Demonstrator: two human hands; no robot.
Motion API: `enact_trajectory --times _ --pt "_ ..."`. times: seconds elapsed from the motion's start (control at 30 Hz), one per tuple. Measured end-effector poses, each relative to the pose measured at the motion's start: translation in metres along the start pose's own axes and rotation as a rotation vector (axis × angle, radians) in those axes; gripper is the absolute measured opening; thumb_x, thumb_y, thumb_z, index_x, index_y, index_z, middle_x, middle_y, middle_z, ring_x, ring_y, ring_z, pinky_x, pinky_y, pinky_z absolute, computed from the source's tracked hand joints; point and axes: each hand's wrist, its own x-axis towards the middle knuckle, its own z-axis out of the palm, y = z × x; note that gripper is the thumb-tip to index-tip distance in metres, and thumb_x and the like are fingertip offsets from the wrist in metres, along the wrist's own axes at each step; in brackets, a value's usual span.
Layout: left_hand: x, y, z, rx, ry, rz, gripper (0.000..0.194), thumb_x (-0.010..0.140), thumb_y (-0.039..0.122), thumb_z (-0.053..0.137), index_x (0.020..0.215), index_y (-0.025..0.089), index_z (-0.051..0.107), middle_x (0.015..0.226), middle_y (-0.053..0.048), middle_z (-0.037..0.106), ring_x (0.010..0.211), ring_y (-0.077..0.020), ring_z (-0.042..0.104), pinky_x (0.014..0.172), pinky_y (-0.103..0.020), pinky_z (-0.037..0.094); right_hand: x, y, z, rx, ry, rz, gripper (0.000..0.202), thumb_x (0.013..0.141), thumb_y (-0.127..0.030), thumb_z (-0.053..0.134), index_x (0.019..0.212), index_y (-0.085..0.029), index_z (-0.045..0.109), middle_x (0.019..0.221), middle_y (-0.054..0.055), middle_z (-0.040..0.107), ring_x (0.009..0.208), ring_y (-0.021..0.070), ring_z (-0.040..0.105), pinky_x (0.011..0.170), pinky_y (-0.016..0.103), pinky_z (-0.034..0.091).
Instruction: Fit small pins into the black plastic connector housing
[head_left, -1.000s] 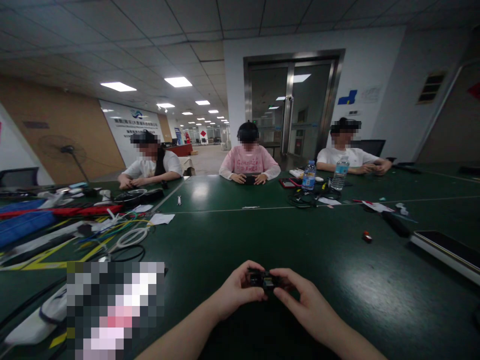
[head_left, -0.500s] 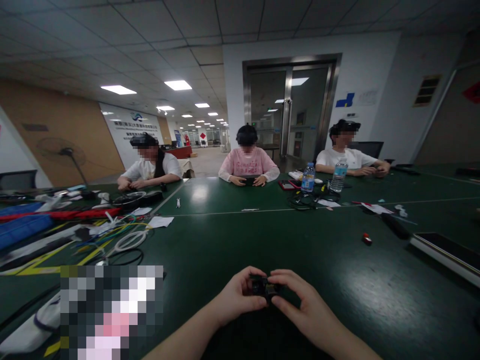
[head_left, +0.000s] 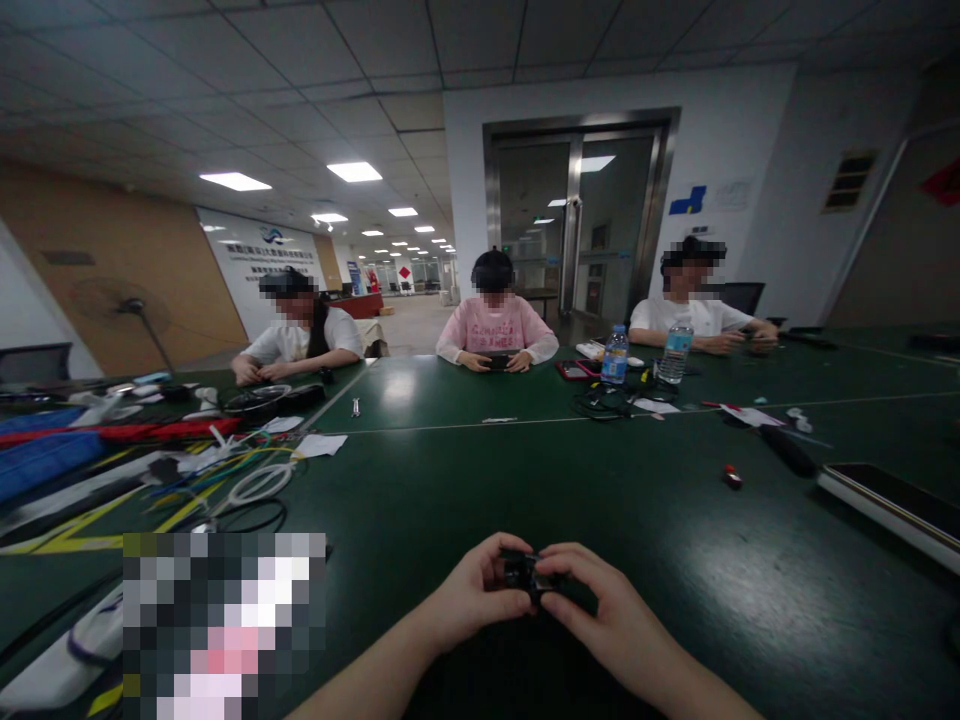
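Observation:
Low in the head view, a small black object [head_left: 527,573] is held between my two hands, above the green table top [head_left: 420,490]. Its kind is too dark and small to make out. My left hand [head_left: 484,590] is closed on its left end, fingers over the far side and thumb along the near side. From the right, my right hand [head_left: 589,590] pinches the other end with thumb and fingers. Fingers cover much of the object.
Cables [head_left: 259,485], a blue tray [head_left: 45,465] and a white power strip [head_left: 60,665] lie at left. Right are a small red item [head_left: 732,477] and a flat dark-topped device [head_left: 892,505]. Two bottles [head_left: 615,356] stand farther back. Several people sit across the table.
The fingers of my right hand have shifted slightly on the black object. My left hand stays nearly still.

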Motion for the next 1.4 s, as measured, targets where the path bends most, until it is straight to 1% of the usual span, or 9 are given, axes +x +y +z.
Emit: enact_trajectory --times 0.3,0.47,0.57,0.67,0.87,1.1,1.27,1.4 --pt "-0.0018 0.0038 0.0023 -0.001 0.005 0.022 0.045 0.066 0.019 0.076 0.104 0.015 0.052 0.085 -0.004 0.064 0.073 -0.0137 0.064 0.069 -0.026 0.045 -0.0007 -0.0008 -0.0008 -0.004 -0.015 0.018 0.019 0.079 -0.022 0.057 0.097 -0.023 0.062 0.108 0.006 0.06 0.102 0.021 0.057 0.091 0.035 0.044" --pt "-0.0016 0.0038 0.0004 -0.021 -0.031 0.013 0.049 0.064 0.018 0.077 0.107 0.017 0.052 0.088 -0.004 0.064 0.075 -0.0144 0.063 0.069 -0.026 0.045 -0.0002 0.0015 -0.0002 -0.007 -0.008 0.017 0.019 0.08 -0.021 0.056 0.098 -0.024 0.062 0.109 0.005 0.059 0.103 0.0203 0.057 0.092 0.036 0.044" --pt "-0.0022 0.0054 0.0016 0.001 -0.014 0.002 0.046 0.067 0.017 0.075 0.108 0.017 0.052 0.09 -0.005 0.064 0.077 -0.0151 0.063 0.072 -0.029 0.045 -0.0002 0.0017 0.0001 -0.004 -0.002 0.014 0.02 0.08 -0.022 0.056 0.099 -0.024 0.062 0.108 0.005 0.06 0.102 0.0205 0.057 0.091 0.035 0.045" --pt "-0.0027 0.007 0.0038 0.006 0.009 -0.001 0.045 0.068 0.018 0.074 0.107 0.017 0.053 0.09 -0.005 0.064 0.076 -0.0154 0.063 0.072 -0.029 0.045 -0.0003 0.0015 0.0 -0.002 -0.004 0.019 0.02 0.08 -0.024 0.056 0.1 -0.024 0.062 0.108 0.005 0.061 0.101 0.0214 0.057 0.089 0.035 0.046" --pt "-0.0024 0.0066 0.0044 0.004 0.009 0.006 0.045 0.067 0.019 0.075 0.107 0.017 0.053 0.087 -0.005 0.064 0.075 -0.0149 0.063 0.071 -0.028 0.045 -0.0008 0.0017 0.0001 -0.009 -0.014 0.015 0.019 0.08 -0.023 0.056 0.098 -0.023 0.062 0.108 0.006 0.06 0.102 0.0205 0.057 0.091 0.036 0.045" --pt "-0.002 0.0052 0.004 -0.002 0.013 0.01 0.048 0.066 0.018 0.075 0.108 0.018 0.052 0.088 -0.004 0.064 0.073 -0.0144 0.063 0.07 -0.028 0.045 -0.0006 0.0046 0.0021 -0.006 0.003 -0.006 0.019 0.079 -0.021 0.057 0.098 -0.024 0.061 0.107 0.005 0.06 0.1 0.0197 0.057 0.091 0.035 0.045" --pt "-0.0021 0.0054 0.0041 0.009 0.005 0.012 0.046 0.067 0.017 0.074 0.107 0.018 0.053 0.087 -0.003 0.064 0.073 -0.0139 0.063 0.069 -0.026 0.045 -0.0007 0.0041 0.0019 -0.011 0.002 0.021 0.02 0.079 -0.022 0.058 0.098 -0.025 0.061 0.108 0.005 0.06 0.101 0.0204 0.057 0.09 0.035 0.045" --pt "-0.0023 0.0066 0.004 0.024 0.004 0.011 0.044 0.067 0.016 0.073 0.107 0.017 0.053 0.086 -0.003 0.064 0.073 -0.0139 0.063 0.069 -0.027 0.045 -0.0011 0.003 0.0013 -0.003 0.004 0.011 0.02 0.078 -0.021 0.059 0.097 -0.024 0.061 0.106 0.004 0.06 0.1 0.0201 0.057 0.09 0.035 0.045"
